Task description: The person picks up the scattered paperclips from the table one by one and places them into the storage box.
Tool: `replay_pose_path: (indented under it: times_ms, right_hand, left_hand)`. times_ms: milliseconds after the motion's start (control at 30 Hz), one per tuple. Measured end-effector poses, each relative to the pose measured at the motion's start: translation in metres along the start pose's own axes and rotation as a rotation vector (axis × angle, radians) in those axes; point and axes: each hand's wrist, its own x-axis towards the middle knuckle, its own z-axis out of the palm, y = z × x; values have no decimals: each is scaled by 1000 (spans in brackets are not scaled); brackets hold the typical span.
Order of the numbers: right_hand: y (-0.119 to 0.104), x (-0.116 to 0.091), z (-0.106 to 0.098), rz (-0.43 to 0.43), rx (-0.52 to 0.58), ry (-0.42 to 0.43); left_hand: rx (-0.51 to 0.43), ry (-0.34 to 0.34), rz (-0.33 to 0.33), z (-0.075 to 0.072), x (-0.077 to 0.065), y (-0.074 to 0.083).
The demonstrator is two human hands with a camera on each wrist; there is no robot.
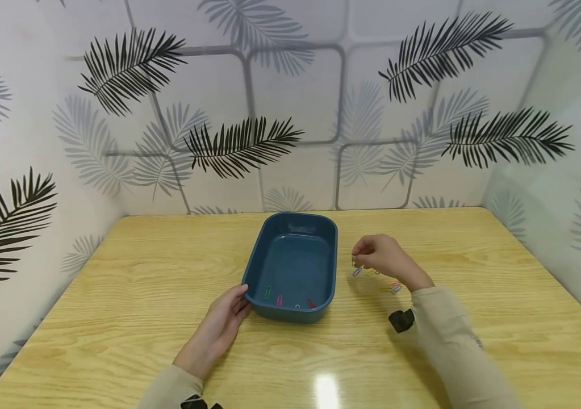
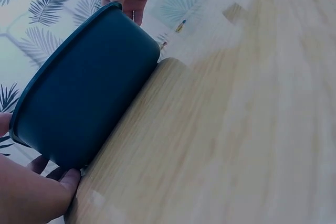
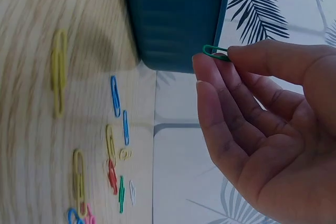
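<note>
"How far along is it?"

"Early, I'd judge. In the tray point(image 1: 297, 255) I see only four: a green clip point(image 1: 267, 292), a pink clip point(image 1: 279, 300), a white clip point(image 1: 297, 307) and a red clip point(image 1: 312, 304). All lie at the end toward the front edge of the desk point(image 1: 167, 255)."

"And the tray itself?"

"About midway between the desk's side edges, its far end close to the back edge. The left grip point(image 1: 225, 319) holds it by the corner toward the desk's front left, thumb at the rim, fingers lower down."

"What about the other hand?"

"The right grip point(image 1: 384, 255) pinches another clip point(image 3: 215, 55), also green, between thumb and fingertips. It's near the tray, on the side toward the desk's right edge. So that one is picked up but not in the tray."

"How many are left?"

"About eleven, by the right wrist view: yellow clips point(image 3: 59, 72), blue clips point(image 3: 115, 96), plus some red, green, white and pink. A few overlap or are cut off, so the count is rough."

"Where do they lie?"

"Loosely scattered on the desk, between the tray and the right edge. I'd put it at roughly a quarter done, most of it remaining."
</note>
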Motion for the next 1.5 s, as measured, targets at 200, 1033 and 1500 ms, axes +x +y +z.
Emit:
replay_pose_path:
  times_ms: [200, 1033, 1500]
  right_hand:
    - [-8, 7, 7, -2, 42, 11]
    - [-51, 2, 61, -138, 258, 97]
    - [-56, 1, 69, -162, 254, 95]
  left_hand:
    - [-5, 0, 1, -2, -1, 0]
    - [-39, 6, -2, -1, 2, -1]
    - [-40, -2, 8, -3, 3, 0]
